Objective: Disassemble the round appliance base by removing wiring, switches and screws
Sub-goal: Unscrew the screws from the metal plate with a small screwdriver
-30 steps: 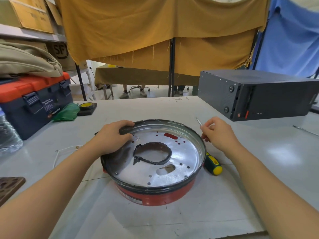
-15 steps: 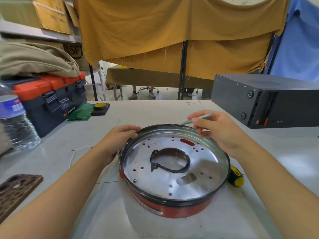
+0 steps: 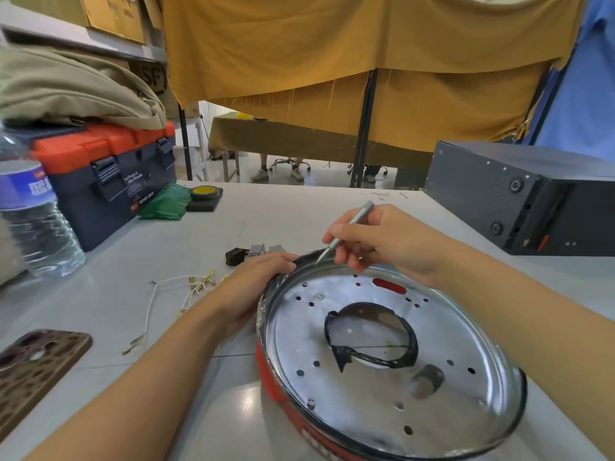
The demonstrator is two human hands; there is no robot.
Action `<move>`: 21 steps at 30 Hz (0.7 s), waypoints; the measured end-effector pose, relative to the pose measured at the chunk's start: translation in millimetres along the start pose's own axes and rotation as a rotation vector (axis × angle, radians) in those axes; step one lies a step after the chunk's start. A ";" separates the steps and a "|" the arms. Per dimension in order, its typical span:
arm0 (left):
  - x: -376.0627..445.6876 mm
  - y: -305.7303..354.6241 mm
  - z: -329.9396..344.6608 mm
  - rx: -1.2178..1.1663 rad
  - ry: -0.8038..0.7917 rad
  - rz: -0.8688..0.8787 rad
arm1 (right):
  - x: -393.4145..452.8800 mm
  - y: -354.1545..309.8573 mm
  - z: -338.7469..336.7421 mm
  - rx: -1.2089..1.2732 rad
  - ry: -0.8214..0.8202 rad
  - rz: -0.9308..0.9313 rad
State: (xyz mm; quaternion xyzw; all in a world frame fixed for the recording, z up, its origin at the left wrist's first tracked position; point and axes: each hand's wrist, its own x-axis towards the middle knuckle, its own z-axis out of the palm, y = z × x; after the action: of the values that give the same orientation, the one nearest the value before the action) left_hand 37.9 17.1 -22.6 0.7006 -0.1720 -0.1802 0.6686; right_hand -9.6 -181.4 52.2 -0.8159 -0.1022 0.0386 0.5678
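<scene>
The right hand (image 3: 392, 241), pinching a slim silver screwdriver (image 3: 344, 232), has swung in from outside the rim; its tip now hovers just inside the far edge of the round red-walled metal appliance base (image 3: 382, 361). The left hand (image 3: 256, 284) grips the near-left rim. Screw removal looks imminent.

Base (image 3: 382, 354) is cut by the frame bottom at 6 o'clock, so I can't see its near wall. Left hand (image 3: 253, 287) covers the rim at 10 o'clock; its fingertips there are hidden. Right hand (image 3: 389, 241) hides the mid shaft of the thin tool (image 3: 357, 217); tip type too small to tell. Phone (image 3: 36, 367) and water bottle (image 3: 30, 214) are clipped at 9 o'clock. Small parts (image 3: 253, 252) past the left hand: blurred, can't ID. Toolbox (image 3: 109, 181) label unreadable.
</scene>
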 end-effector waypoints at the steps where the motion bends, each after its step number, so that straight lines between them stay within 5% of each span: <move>1: -0.2 -1.5 0.1 -0.020 -0.007 0.004 | 3.7 -1.5 3.3 -0.004 -0.015 0.008; 12: 13.8 9.8 14.9 0.157 0.043 -0.065 | 23.4 21.8 23.4 -0.019 0.038 0.050; 21: 15.2 18.2 20.9 0.072 0.076 -0.165 | 25.9 32.0 23.3 0.001 0.027 0.035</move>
State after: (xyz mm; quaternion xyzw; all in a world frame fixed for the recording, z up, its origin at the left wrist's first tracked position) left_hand 41.1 -9.4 -5.6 0.7422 -0.0946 -0.2020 0.6320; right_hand 15.4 -165.3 15.4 -0.8177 -0.0801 0.0375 0.5688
